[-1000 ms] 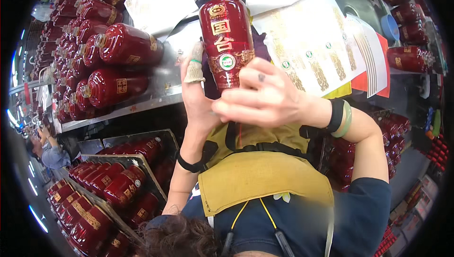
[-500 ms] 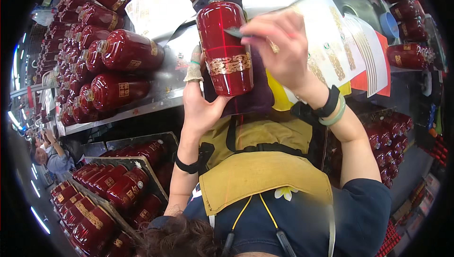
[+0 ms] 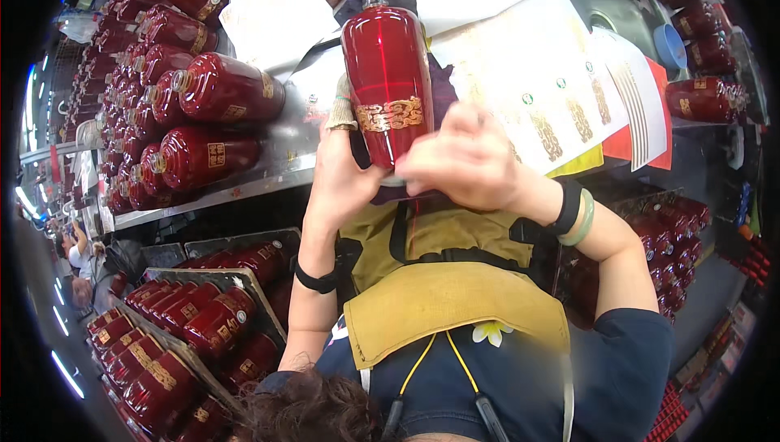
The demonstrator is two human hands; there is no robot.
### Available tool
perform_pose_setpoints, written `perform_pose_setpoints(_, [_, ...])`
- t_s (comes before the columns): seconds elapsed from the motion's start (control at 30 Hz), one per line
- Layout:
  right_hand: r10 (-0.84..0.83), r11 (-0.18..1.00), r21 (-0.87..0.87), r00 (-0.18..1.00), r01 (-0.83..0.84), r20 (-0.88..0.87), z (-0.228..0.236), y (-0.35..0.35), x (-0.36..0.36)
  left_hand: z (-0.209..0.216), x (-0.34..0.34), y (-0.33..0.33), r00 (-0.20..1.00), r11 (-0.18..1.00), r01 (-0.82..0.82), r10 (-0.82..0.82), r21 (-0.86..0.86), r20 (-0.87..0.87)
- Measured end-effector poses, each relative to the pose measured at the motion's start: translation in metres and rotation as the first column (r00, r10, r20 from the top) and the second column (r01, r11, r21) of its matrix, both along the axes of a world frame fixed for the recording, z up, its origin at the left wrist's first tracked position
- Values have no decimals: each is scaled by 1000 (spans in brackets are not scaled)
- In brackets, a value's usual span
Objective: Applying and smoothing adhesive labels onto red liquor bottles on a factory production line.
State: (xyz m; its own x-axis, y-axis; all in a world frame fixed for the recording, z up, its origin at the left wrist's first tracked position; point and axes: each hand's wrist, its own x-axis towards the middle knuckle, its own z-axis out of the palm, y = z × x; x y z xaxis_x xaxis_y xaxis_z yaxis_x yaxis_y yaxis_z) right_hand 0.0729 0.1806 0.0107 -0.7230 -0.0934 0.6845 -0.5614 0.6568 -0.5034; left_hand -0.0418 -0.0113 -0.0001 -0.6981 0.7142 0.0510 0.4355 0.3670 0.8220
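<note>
lowered since a moment ago, the blurred right hand (image 3: 465,162) curls at the base of the red bottle (image 3: 386,64), its pinch unclear; the left hand (image 3: 343,170) holds the bottle's lower left side. neck-away, it lies beside gold-patterned white sheets (image 3: 500,52).

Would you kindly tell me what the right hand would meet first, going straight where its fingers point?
Most likely the red bottle, at its base end; motion blur hides whether the right hand touches it.

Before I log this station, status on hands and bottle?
Left hand holding red bottle. Right hand near its base, blurred. White sheets to its right.
</note>
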Motion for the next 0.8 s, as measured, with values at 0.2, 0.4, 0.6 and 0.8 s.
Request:
perform_pose_setpoints(0.2, [-381,923,-86,921,375,-82,-17,16,-24,-6,1,1,999,1000,0,0,-2,-35])
perform_pose_setpoints(0.4, [-240,955,-175,971,240,17,-7,7,-16,3,8,6,999,988,-55,54,148,5])
perform_pose_setpoints(0.6, [-179,984,-37,981,176,-72,-11,0,-5,16,34,5,946,969,-161,205,187,-252])
perform_pose_setpoints(0.8, [-451,872,-224,892,434,-25,-9,22,-25,-5,29,9,968,976,-207,214,62,-133])
